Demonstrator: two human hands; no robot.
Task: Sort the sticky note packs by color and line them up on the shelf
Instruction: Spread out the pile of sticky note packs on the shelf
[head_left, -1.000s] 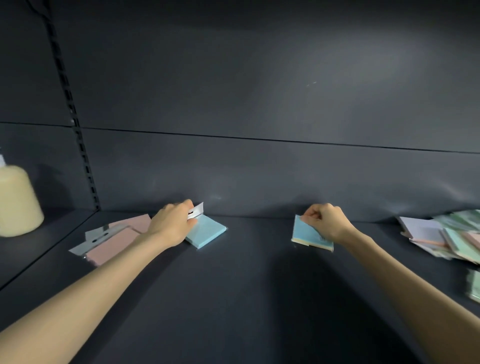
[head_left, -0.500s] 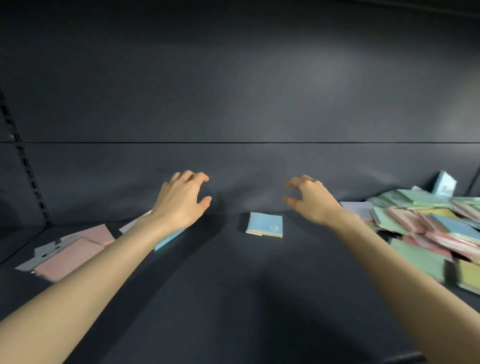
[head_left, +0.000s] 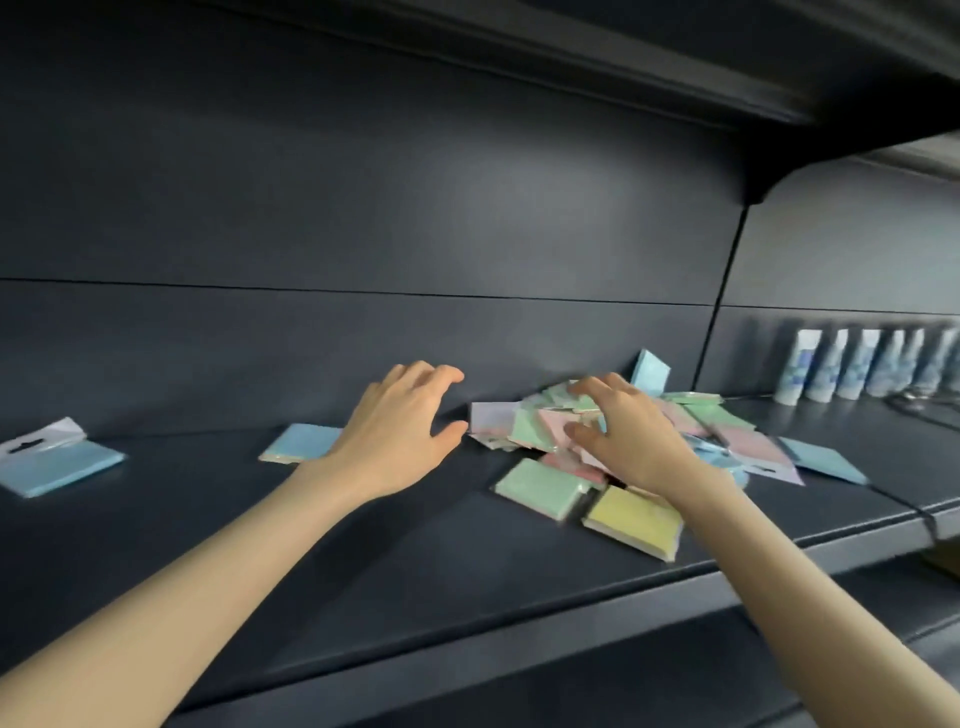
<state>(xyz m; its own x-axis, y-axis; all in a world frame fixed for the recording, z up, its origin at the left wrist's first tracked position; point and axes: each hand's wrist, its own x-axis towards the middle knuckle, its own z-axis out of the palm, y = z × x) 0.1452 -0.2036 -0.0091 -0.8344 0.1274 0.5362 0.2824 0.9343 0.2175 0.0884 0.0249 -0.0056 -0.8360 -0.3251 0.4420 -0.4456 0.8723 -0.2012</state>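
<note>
On the shelf (head_left: 415, 545) one pack (head_left: 60, 465) lies far left, a second pack (head_left: 298, 442) midway, heap (head_left: 540, 431) right, tubes (head_left: 857, 364) beyond.

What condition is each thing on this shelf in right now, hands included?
Mixed pile of packs: unsorted, overlapping.
Left hand: open, fingers spread, holding nothing.
Right hand: open, fingers bent over the pile.
Leaning blue pack: propped against back wall.
Far-left blue pack: lying flat.
Middle blue pack: flat, partly behind left hand.
Yellow pack: flat at pile's front.
White containers: upright, in a row.

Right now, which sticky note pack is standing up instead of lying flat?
The light blue pack behind the pile, propped up against the back wall; the rest lie flat.
</note>
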